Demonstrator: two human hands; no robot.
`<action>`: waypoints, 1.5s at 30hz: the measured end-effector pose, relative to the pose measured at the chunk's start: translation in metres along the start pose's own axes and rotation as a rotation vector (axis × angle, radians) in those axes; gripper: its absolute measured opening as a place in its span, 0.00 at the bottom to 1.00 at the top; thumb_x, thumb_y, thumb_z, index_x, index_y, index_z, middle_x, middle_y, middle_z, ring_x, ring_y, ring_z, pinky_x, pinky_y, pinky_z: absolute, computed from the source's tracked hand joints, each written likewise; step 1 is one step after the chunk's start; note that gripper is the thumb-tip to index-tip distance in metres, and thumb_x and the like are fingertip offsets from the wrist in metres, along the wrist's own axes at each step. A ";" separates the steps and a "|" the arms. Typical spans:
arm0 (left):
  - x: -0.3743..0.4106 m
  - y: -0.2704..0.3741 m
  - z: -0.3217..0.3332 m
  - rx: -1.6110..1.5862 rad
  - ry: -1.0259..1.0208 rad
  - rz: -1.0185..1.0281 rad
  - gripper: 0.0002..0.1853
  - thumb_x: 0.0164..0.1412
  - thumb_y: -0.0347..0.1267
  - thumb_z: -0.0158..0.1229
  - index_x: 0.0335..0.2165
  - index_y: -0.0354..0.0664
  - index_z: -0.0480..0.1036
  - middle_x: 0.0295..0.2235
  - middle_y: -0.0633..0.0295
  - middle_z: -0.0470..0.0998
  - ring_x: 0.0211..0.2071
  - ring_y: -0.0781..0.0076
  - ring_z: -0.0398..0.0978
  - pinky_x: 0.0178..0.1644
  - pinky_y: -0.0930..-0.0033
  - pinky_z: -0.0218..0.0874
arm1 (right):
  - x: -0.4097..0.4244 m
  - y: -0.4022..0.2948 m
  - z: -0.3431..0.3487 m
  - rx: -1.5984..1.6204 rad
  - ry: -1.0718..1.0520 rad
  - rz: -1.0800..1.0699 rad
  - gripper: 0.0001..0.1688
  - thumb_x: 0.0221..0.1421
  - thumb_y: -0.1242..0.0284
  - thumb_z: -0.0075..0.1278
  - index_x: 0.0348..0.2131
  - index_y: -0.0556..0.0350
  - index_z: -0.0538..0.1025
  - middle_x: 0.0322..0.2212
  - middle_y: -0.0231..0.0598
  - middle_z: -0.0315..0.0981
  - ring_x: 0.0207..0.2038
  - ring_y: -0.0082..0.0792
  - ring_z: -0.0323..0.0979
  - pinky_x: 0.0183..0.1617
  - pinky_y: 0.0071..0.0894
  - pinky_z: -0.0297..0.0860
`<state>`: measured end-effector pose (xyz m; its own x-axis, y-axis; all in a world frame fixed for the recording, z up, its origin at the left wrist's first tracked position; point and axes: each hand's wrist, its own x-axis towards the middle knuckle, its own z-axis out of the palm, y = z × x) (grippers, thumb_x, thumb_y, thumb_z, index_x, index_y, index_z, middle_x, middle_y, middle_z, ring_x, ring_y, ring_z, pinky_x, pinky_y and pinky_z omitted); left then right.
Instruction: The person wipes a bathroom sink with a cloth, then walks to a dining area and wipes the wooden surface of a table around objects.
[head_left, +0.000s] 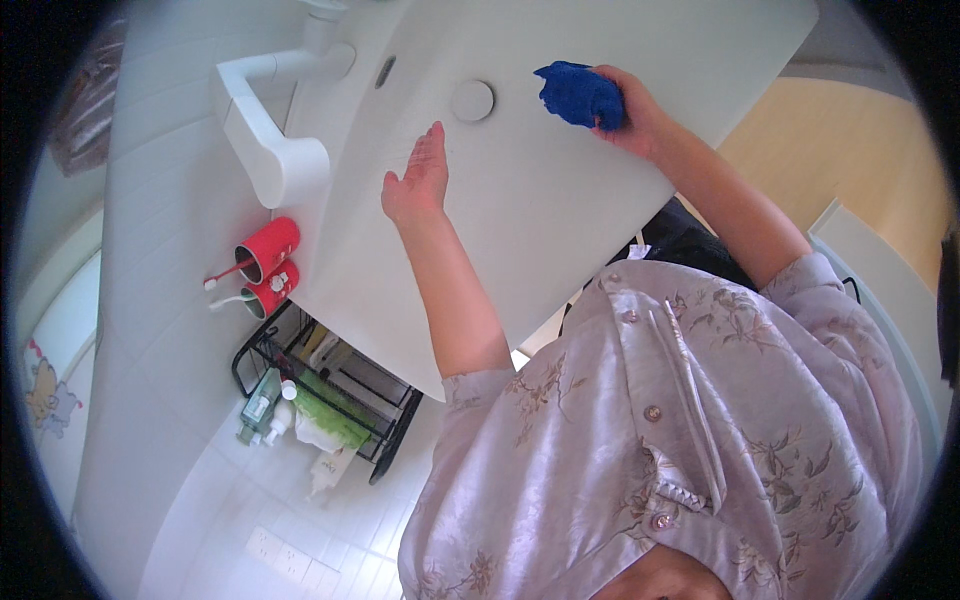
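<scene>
A crumpled dark blue cloth (579, 95) is bunched in my right hand (634, 112), over the right part of the white washbasin (540, 217). My left hand (420, 180) is empty above the basin, its fingers stretched out and the thumb apart. Just beyond its fingertips sits the round white drain cover (472, 101). A slot-shaped overflow opening (385, 72) shows in the basin wall. To the left of this hand, the white faucet (270, 142) reaches over the basin's edge.
Two red cups (268, 247), each with a toothbrush, stand by the basin's left edge. Below them, a black wire rack (352, 390) holds several bottles and a green-and-white pack (330, 412). Wall sockets (281, 555) are at lower left. A light wood surface (847, 157) lies at right.
</scene>
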<state>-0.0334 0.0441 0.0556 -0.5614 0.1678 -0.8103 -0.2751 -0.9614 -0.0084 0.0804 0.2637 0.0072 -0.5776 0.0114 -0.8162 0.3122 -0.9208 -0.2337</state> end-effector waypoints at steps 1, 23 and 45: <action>-0.003 0.001 -0.003 -0.012 0.019 -0.007 0.30 0.56 0.42 0.28 0.50 0.30 0.37 0.53 0.52 0.40 0.54 0.55 0.39 0.54 0.51 0.36 | 0.000 0.001 0.001 -0.002 0.012 0.004 0.19 0.36 0.59 0.50 0.29 0.48 0.65 0.26 0.32 0.62 0.29 0.26 0.61 0.21 0.18 0.62; 0.052 0.017 -0.092 1.864 0.133 0.883 0.31 0.55 0.44 0.29 0.50 0.32 0.39 0.53 0.49 0.39 0.54 0.56 0.38 0.55 0.62 0.28 | -0.002 -0.001 0.004 0.020 -0.002 -0.005 0.11 0.42 0.61 0.44 0.24 0.48 0.67 0.21 0.29 0.65 0.24 0.22 0.63 0.21 0.18 0.63; -0.016 0.014 -0.135 2.044 -0.618 0.129 0.26 0.56 0.45 0.27 0.46 0.39 0.56 0.45 0.55 0.61 0.48 0.67 0.56 0.53 0.67 0.40 | 0.011 -0.007 -0.016 0.218 -0.142 -0.002 0.16 0.46 0.63 0.40 0.31 0.56 0.64 0.27 0.38 0.63 0.29 0.31 0.63 0.26 0.23 0.64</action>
<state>0.0769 -0.0014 -0.0104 -0.6425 0.5770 -0.5043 -0.2282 0.4842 0.8447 0.0835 0.2761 -0.0087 -0.6829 -0.0275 -0.7300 0.1502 -0.9832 -0.1034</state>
